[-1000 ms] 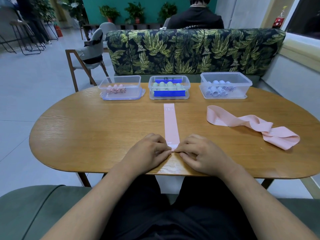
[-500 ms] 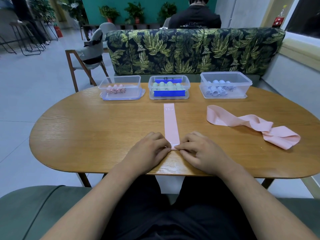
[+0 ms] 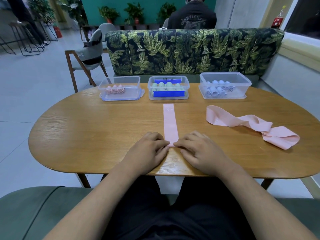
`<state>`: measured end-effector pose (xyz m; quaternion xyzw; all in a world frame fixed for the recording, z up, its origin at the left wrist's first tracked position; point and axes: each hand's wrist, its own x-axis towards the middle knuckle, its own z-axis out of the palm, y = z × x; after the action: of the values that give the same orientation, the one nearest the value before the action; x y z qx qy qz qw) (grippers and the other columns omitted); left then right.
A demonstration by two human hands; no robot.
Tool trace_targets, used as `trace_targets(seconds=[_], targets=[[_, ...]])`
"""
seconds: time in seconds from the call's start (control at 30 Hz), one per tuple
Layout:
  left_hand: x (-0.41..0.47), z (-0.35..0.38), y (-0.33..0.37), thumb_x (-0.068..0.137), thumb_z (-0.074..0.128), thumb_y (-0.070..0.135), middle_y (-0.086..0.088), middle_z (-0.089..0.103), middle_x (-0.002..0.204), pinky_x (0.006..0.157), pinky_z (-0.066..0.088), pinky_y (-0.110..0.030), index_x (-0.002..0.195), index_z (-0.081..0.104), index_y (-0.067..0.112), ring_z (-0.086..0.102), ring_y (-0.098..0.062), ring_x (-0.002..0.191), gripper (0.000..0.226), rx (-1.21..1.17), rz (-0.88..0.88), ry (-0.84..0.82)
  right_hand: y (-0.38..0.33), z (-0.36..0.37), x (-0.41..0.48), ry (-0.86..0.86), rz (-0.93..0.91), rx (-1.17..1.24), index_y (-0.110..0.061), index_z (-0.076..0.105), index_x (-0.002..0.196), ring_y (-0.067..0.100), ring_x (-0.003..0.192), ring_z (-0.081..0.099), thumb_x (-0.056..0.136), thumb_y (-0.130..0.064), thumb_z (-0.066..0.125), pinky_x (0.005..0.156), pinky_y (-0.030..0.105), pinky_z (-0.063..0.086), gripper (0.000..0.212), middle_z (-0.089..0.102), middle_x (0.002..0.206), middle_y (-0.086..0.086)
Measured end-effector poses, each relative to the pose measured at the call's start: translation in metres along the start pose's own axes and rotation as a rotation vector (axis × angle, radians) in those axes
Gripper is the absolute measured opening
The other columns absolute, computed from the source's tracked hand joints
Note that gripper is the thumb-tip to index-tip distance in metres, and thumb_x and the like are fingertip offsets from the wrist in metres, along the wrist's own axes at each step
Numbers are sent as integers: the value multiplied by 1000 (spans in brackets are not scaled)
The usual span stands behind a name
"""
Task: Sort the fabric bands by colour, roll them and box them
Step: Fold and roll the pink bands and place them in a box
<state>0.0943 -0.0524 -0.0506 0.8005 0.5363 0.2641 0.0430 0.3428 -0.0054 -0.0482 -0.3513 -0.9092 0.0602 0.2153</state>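
A pink fabric band (image 3: pixel 170 123) lies flat and straight on the wooden table (image 3: pixel 97 135), running away from me. My left hand (image 3: pixel 149 149) and my right hand (image 3: pixel 199 151) pinch its near end from either side, where a small roll has formed. A second pink band (image 3: pixel 249 125) lies loose and twisted at the right. Three clear boxes stand along the far edge: the left box (image 3: pixel 121 89) holds pink rolls, the middle box (image 3: pixel 168 88) green rolls, the right box (image 3: pixel 225 85) pale blue rolls.
A leaf-patterned sofa back (image 3: pixel 190 51) stands right behind the boxes, with a person (image 3: pixel 192 16) sitting beyond it. A wooden chair (image 3: pixel 86 56) is at the far left. The table's near edge runs just under my wrists.
Both hands have crept a little farther from me along the band, rolling its near end up; the flat part is slightly shorter.
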Motion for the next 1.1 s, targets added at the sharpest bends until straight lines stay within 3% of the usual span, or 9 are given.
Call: trace_targets(seconds=[0.13,0.3,0.53,0.67,0.8,1.1], targets=[[0,-1,2,104,63,33,5,61,120,101,43,-26,132,70,22,54,-15,114,31,16,27,15,0,1,1,-9,22,-15,-43,64,136,5,118,49,103,-43,48,102,34,42,37,59,124,-28],[1,-4,2,103,62,28,9,63,116,96,48,-38,117,70,23,56,-17,109,16,45,116,-8,2,3,2,-14,36,-14,-44,65,136,4,121,47,103,-45,48,105,37,43,37,57,126,-28],[2,-2,-1,97,56,21,16,65,120,97,50,-40,122,67,27,55,-13,117,28,58,65,-26,3,2,4,-35,64,-1,-42,62,141,4,128,43,104,-50,45,109,35,40,42,53,137,-29],[3,-1,-3,95,54,24,15,65,123,98,50,-41,127,67,28,55,-14,121,35,62,30,-39,4,2,3,-45,57,-16,-40,58,144,4,132,42,104,-49,46,110,32,38,42,49,144,-28],[5,1,-5,97,53,27,13,64,127,104,48,-41,133,68,29,53,-14,124,38,52,-18,-32,3,0,1,-38,21,2,-37,63,132,5,128,47,101,-39,52,106,28,36,33,53,137,-27],[9,2,-5,98,44,36,11,57,138,113,39,-41,146,58,34,46,-13,134,50,30,-129,-110,4,-1,3,-61,73,15,-41,54,144,3,130,45,101,-42,49,108,26,32,43,51,144,-27]])
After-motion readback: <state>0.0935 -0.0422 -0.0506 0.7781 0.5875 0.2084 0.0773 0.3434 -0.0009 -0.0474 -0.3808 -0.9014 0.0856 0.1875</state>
